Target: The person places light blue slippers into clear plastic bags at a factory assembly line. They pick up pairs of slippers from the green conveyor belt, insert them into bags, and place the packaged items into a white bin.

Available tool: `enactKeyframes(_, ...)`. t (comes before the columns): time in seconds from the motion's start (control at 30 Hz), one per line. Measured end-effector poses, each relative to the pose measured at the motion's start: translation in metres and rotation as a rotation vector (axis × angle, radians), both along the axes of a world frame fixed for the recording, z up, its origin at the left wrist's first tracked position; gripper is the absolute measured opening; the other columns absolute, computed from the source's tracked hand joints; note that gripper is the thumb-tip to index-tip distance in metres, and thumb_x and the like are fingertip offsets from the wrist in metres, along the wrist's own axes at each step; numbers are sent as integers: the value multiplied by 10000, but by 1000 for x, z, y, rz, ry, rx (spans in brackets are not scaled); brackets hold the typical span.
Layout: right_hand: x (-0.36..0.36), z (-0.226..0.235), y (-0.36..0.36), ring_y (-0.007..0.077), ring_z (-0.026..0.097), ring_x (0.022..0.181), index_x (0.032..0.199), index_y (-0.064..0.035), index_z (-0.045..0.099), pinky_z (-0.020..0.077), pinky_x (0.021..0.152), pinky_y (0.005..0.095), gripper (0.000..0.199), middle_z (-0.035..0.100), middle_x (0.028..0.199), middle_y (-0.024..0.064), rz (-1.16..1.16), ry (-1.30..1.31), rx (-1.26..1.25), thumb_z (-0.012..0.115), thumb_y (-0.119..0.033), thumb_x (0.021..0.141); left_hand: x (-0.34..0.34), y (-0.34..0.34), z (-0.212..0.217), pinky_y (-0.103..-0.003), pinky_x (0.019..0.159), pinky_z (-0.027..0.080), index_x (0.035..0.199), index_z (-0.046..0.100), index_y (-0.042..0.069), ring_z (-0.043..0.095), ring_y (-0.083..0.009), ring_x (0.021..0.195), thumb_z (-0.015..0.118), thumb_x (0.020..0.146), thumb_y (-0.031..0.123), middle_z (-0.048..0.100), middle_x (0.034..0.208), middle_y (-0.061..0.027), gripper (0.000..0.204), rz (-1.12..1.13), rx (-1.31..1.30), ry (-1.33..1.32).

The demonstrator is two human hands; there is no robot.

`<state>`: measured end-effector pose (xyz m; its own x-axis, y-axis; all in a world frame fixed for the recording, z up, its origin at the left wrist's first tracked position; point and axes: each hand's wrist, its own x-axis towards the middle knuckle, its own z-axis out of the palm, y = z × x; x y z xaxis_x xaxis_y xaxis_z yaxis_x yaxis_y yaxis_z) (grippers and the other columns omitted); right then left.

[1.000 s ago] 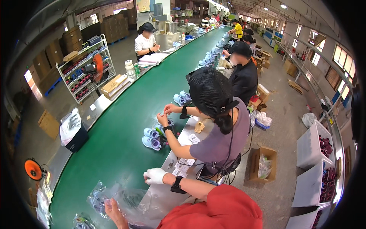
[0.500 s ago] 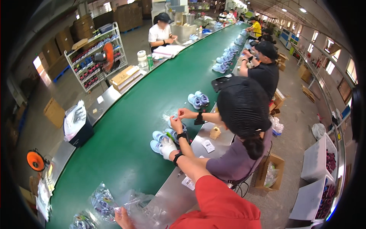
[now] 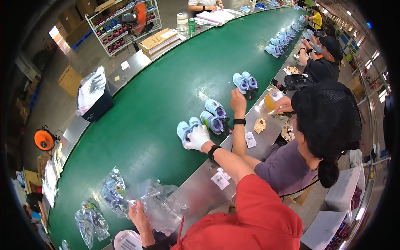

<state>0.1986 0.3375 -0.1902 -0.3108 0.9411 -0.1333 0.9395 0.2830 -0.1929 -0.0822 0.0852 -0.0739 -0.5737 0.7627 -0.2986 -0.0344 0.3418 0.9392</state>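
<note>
Light-blue shoes [image 3: 181, 130]: we see the pair on the green belt [image 3: 137, 129], just left of our gloved hand and partly under it, long axes running mostly away from us, leaning slightly left.
Right hand [image 3: 197, 138]: we have it touching the pair's near right side; its fingertips are partly hidden, so we cannot tell whether they pinch.
Left hand [image 3: 139, 214]: we pinch the edge of a clear bag [image 3: 166, 210], which spreads to the right over the belt's edge and the metal bench [image 3: 198, 183].
Bag to shoes: we look ahead and slightly right, well apart; our right hand is nearer the pair.
Neighbours: we have a second pair [image 3: 212, 116] just beyond, right of the first, and bagged shoes [image 3: 114, 189] left of the bag.
</note>
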Motion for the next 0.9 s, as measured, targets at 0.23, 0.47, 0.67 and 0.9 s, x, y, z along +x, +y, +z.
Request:
enactKeyframes(0.23,-45,-19,-67,310,531,1007,936,-155,682,316,922,434,443,591,978,158,21,22,58,583,-529,720,4,-14,19,-205,543,309,844,535,77,387,-31,628,591,862,161,456,720,69,104,6,-26,-7)
enactKeyframes(0.47,-68,-26,-84,293,526,1025,939,-191,675,328,897,435,404,595,989,143,-156,27,48,599,-510,703,3,-43,22,-201,532,302,828,538,77,376,-20,622,589,874,155,447,706,83,105,-16,136,28)
enactKeyframes(0.67,-50,44,-99,177,603,839,904,-124,643,453,725,343,423,629,905,107,-448,1062,-619,599,-529,787,-18,-62,29,-202,594,351,865,550,50,424,-30,687,560,895,135,499,763,57,90,-32,200,-12)
enactKeyframes(0.9,-26,172,-210,160,584,1012,1243,18,486,461,901,306,834,616,1103,83,20,2009,-891,657,-608,718,-6,-44,27,-223,651,381,897,567,25,446,-42,733,556,901,118,530,808,40,94,-97,326,-14)
